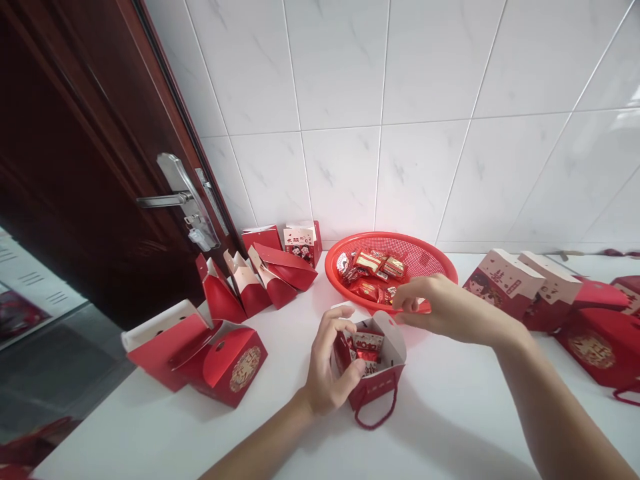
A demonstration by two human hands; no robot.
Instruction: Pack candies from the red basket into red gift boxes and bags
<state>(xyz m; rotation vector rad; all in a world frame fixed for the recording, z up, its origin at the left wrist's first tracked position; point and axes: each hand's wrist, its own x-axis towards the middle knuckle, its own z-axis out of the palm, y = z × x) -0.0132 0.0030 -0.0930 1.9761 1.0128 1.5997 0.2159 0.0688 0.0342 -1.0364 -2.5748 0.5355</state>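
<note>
A small red box [379,388] stands on the white table [310,440], a little below the middle of the frame. Its top is open, and there are wrapped sweets [367,347] inside. The left hand [324,373] holds the left side of the box, with its thumb by the near edge and its fingers bent by the far edge.

The right hand [443,310] is just right of the middle, near the low edge of the red basket [427,263]. Its thumb and first finger are a bit apart, and I see nothing between them. The two hands do not touch.

The box looks like thin card, so it is probably light and stiff but easy to dent. A hard squeeze could bend the walls, and the shiny outside may slip a bit. The best place to hold it is low on two side walls, near the folds, not by the floppy top flaps. The red cord [374,427] hangs loose at the front, so it gives little help now. The sweets in the basket [370,263] look small and light, with slick wrappers that pinch best at the ends.
</note>
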